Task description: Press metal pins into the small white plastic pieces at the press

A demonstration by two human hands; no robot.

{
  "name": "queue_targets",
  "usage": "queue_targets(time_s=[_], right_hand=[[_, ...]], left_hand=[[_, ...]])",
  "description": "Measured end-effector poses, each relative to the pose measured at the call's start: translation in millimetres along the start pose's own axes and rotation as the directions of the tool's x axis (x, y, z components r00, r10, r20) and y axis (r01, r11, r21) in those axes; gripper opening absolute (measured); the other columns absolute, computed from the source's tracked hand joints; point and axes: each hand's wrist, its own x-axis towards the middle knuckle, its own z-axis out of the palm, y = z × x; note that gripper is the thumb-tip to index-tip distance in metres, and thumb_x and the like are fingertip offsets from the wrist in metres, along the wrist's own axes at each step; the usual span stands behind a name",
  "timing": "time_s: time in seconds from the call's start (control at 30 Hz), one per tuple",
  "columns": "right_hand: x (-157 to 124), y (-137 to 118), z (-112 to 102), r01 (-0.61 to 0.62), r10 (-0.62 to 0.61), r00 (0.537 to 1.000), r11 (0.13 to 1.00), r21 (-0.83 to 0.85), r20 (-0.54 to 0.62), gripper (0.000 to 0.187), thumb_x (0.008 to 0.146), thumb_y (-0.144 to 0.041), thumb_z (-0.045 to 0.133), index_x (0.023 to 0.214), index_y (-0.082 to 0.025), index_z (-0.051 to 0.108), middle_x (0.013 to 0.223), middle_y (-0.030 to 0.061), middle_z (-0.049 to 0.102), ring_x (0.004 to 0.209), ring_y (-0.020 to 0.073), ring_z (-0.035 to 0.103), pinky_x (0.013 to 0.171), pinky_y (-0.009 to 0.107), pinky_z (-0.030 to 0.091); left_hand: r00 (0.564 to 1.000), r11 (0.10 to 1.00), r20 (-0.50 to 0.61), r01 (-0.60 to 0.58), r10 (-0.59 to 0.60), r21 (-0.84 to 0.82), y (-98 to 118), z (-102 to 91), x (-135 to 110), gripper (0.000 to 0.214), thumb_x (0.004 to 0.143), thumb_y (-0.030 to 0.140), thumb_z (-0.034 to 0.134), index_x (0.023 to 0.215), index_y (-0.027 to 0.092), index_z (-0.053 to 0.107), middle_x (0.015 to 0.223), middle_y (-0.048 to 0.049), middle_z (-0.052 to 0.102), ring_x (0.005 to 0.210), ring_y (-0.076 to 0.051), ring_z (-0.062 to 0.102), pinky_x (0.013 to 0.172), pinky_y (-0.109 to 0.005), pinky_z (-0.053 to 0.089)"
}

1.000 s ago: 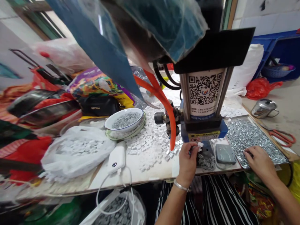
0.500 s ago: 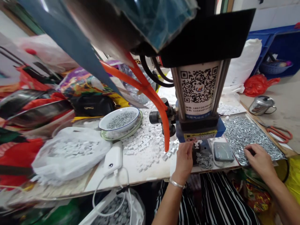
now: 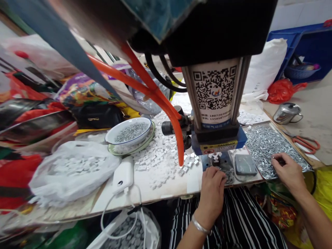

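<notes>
My left hand (image 3: 212, 193) rests curled at the table's front edge, just below the die plate (image 3: 215, 160) of a pneumatic press (image 3: 215, 93). A small white block (image 3: 215, 155) sits on that die, apart from my fingers. Beside the die lies a small heap of screws (image 3: 229, 176). My right hand (image 3: 287, 174) lies over a metal tray of silver screws (image 3: 267, 152), its fingertips among them. Whatever its fingers pinch is hidden. A grey pad (image 3: 245, 165) lies between my hands. Left of the press spreads a mass of white blocks (image 3: 160, 152).
An orange air hose (image 3: 155, 93) hangs in front of the press. A white dish of screws (image 3: 128, 131), a bulging white plastic bag (image 3: 72, 173) and a white power bank (image 3: 123, 174) stand to the left. Red-handled scissors (image 3: 304, 144) lie beyond the tray.
My left hand has drawn back toward me from the die, and the white block now sits on the die. My right hand has shifted little. The view has tilted slightly.
</notes>
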Motion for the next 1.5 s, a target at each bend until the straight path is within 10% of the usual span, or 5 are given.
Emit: queue_targets(time_s=[0.3,0.73,1.07,1.3,1.5], right_hand=[[3,4,-3,0.053,-0.05,0.997,0.997,0.063,-0.052,0.035,0.083,-0.053,0.055,0.09,-0.022,0.071,0.096,0.0076,0.075,0.088,0.0251,0.068,0.083,0.037,0.05],[-14,0,0,-0.101,0.083,0.993,0.964,0.247,0.083,0.04,0.082,-0.056,0.066,0.098,-0.021,0.076,0.088,0.0061,0.078,0.074,0.0216,0.072,0.074,0.032,0.056],[-45,-67,4,-0.224,0.08,0.951,0.844,0.488,0.298,0.034,0.073,-0.05,0.076,0.091,-0.02,0.078,0.081,0.0043,0.076,0.07,0.0201,0.069,0.068,0.032,0.058],[-71,-120,6,-0.326,-0.039,0.864,0.716,0.617,0.502,0.027,0.077,-0.045,0.076,0.084,-0.02,0.077,0.068,0.0017,0.071,0.061,0.0161,0.064,0.06,0.027,0.055],[-80,-150,20,-0.178,-0.207,0.867,0.72,0.67,0.453,0.024,0.084,-0.044,0.071,0.083,-0.02,0.076,0.077,0.0033,0.072,0.066,0.0157,0.064,0.062,0.026,0.054]], left_hand=[[0.951,0.902,0.002,0.293,-0.308,-0.316,-3,0.3,-1,0.012,0.091,0.024,0.057,0.08,0.021,0.06,0.08,-0.0018,0.061,0.078,-0.02,0.057,0.073,-0.031,0.043],[0.994,0.99,-0.105,0.006,-0.021,-0.141,-5,2.2,-17,0.017,0.092,0.009,0.051,0.092,0.021,0.064,0.094,-0.0048,0.064,0.088,-0.019,0.061,0.08,-0.03,0.05],[0.992,0.978,-0.057,0.1,-0.112,-0.181,-10,8.2,-14,0.018,0.09,0.01,0.05,0.082,0.02,0.063,0.089,-0.0048,0.062,0.084,-0.02,0.059,0.077,-0.031,0.047],[0.912,0.736,0.033,0.35,-0.408,-0.579,5,1.1,-12,0.004,0.083,0.022,0.063,0.081,0.019,0.064,0.072,0.0012,0.061,0.069,-0.016,0.056,0.068,-0.027,0.045],[0.896,0.533,0.104,0.346,-0.431,-0.772,19,-2.1,-10,0.011,0.075,0.024,0.074,0.078,0.017,0.066,0.07,0.0013,0.064,0.064,-0.013,0.055,0.064,-0.024,0.046]])
